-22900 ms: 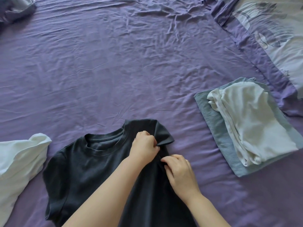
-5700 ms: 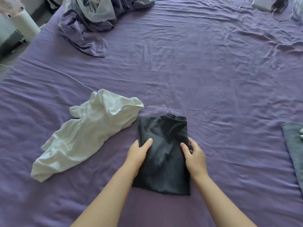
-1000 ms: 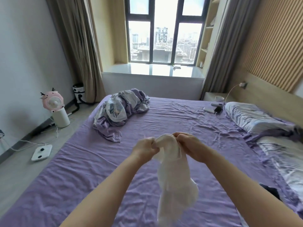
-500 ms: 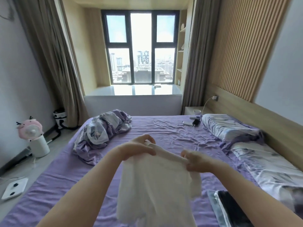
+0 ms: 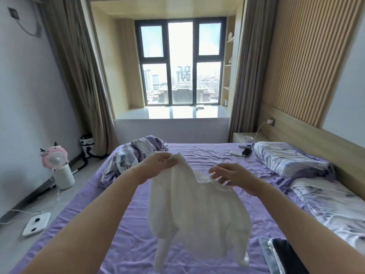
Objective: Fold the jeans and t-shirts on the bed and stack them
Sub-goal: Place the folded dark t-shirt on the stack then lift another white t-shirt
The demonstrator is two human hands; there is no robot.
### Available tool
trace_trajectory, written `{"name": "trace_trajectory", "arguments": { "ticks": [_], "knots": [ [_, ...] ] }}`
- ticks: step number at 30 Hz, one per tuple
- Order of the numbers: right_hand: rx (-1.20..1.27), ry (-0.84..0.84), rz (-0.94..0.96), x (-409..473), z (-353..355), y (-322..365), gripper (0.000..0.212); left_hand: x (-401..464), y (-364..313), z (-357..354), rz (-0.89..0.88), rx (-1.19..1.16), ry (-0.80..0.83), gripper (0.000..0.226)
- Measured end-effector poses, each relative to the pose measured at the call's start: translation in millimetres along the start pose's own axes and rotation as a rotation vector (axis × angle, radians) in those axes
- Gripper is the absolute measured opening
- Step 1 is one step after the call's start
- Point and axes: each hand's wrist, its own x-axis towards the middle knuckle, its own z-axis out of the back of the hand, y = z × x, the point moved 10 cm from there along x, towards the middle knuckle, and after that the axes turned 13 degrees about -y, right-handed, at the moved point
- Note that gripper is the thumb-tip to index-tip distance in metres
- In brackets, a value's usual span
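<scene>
A thin white cotton t-shirt (image 5: 197,210) hangs unfolded and rumpled in mid-air above the wrinkled purple bed sheet (image 5: 122,230), one top corner raised highest; a stack of folded clothes (image 5: 280,256), dark garment uppermost, lies at the bed's near right

I see the purple-sheeted bed (image 5: 128,240), crumpled duvet (image 5: 134,155) far left, pillows (image 5: 286,159) right, folded stack (image 5: 280,256) near right corner.
</scene>
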Motion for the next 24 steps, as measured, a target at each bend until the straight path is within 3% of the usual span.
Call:
{"name": "trace_trajectory", "arguments": {
  "ticks": [5, 10, 13, 17, 20, 22, 24],
  "knots": [
    [-0.189, 0.042, 0.379, 2.1, -37.4, 67.4, 0.058, -1.1, -28.7, -16.3, -0.193, 0.101, 0.029, 0.014],
    [-0.004, 0.168, 0.311, 4.8, -56.7, 87.0, 0.067, 3.5, -39.4, -3.2, -0.238, 0.004, -0.064, 0.011],
    [-0.052, 0.187, 0.297, 4.7, -67.4, 84.3, 0.06, 2.3, -29.6, -2.3, -0.218, 0.039, -0.08, 0.014],
    [-0.191, 0.147, 0.321, 3.4, -82.0, 83.9, 0.034, -4.9, 1.4, 0.9, -0.026, 0.087, -0.106, 0.032],
    [-0.222, 0.016, 0.368, 10.9, -69.2, 93.0, 0.007, -26.8, 23.9, -9.0, 0.13, -0.041, 0.036, 0.036],
    [-0.28, -0.074, 0.397, 17.4, -54.7, 99.9, 0.007, -41.4, 38.9, -16.2, 0.118, 0.11, 0.134, 0.036],
    [-0.34, -0.125, 0.447, 19.4, -43.3, 107.6, 0.01, -45.1, 57.6, -16.5, 0.035, 0.42, 0.136, 0.03]
  ]
}}
